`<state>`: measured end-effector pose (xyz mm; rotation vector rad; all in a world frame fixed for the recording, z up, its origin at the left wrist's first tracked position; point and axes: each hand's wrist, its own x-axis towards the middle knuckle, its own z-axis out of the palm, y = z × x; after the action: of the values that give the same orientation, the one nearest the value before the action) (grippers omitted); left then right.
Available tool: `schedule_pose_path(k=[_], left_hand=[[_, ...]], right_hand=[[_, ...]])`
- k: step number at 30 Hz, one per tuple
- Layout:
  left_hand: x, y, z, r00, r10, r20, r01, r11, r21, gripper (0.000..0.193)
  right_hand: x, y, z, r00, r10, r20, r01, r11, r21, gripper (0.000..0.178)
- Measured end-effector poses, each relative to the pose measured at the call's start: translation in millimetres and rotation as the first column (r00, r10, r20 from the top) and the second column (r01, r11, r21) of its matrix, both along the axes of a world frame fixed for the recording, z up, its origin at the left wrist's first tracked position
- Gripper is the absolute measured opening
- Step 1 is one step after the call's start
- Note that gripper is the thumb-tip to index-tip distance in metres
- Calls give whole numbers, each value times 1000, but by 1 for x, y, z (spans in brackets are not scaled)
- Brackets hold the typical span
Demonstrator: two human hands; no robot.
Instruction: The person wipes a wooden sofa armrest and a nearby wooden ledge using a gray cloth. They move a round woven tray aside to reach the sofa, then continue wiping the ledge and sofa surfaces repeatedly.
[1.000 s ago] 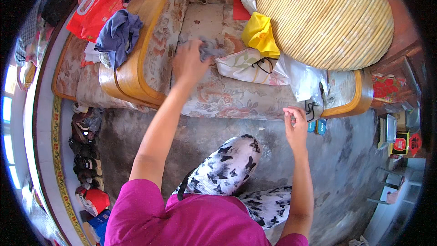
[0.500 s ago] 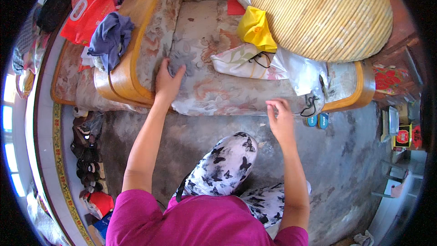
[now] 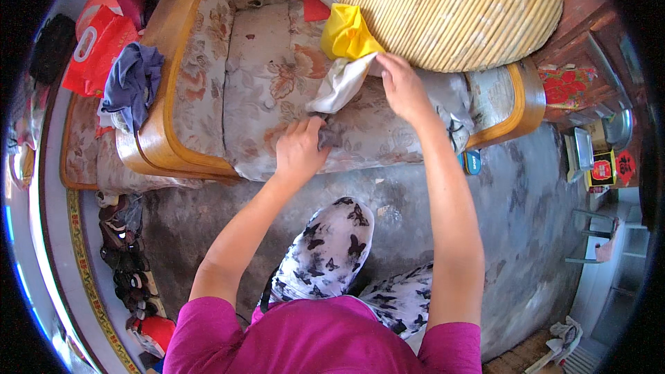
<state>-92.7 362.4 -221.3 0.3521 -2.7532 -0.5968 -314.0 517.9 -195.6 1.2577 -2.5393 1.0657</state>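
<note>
The landmark is the long sofa (image 3: 260, 76) with pale floral fabric and curved brown wooden arms; left and right are as the person sees it. Both of the person's 2 bare hands are over its seat.

The left hand (image 3: 299, 147) is at the front part of the sofa seat, left of its middle, with the fingers curled around a small crumpled grey cloth (image 3: 330, 138). Most of that cloth is hidden by the hand, and part of it sticks out on the right side; how firm the grip is I cannot tell.

The right hand (image 3: 407, 90) is over the right half of the sofa seat, its thumb and fingers closed on the corner of a white soft cloth (image 3: 341, 88), which slants down toward the seat's middle.

Just behind that cloth, a bright yellow crumpled bag (image 3: 345, 33) lies on the sofa. A big round tan disc of straight reed-like strips (image 3: 454, 10) covers the sofa's right rear part. A crumpled translucent white plastic bag (image 3: 449, 93) is near the sofa's right arm.

A blue-grey crumpled cloth (image 3: 133, 83) hangs at the sofa's left arm. Dark shoes (image 3: 128, 256) stand in a row on the floor, left of the sofa's front.
</note>
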Motion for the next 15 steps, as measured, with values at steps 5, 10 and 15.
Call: schedule_pose_path(k=[5, 10, 15], left_hand=[[-50, 2, -5, 996, -84, 40, 83, 996, 18, 44], [-78, -32, -27, 889, 411, -204, -315, 870, 379, 48], [-31, 17, -16, 974, 68, -218, -39, 990, 134, 46]], right_hand=[[-2, 22, -7, 972, 184, 143, -172, 981, -95, 35], [52, 68, -23, 988, -151, -27, 153, 967, 202, 28], [35, 105, -34, 944, -331, 17, 276, 814, 511, 38]])
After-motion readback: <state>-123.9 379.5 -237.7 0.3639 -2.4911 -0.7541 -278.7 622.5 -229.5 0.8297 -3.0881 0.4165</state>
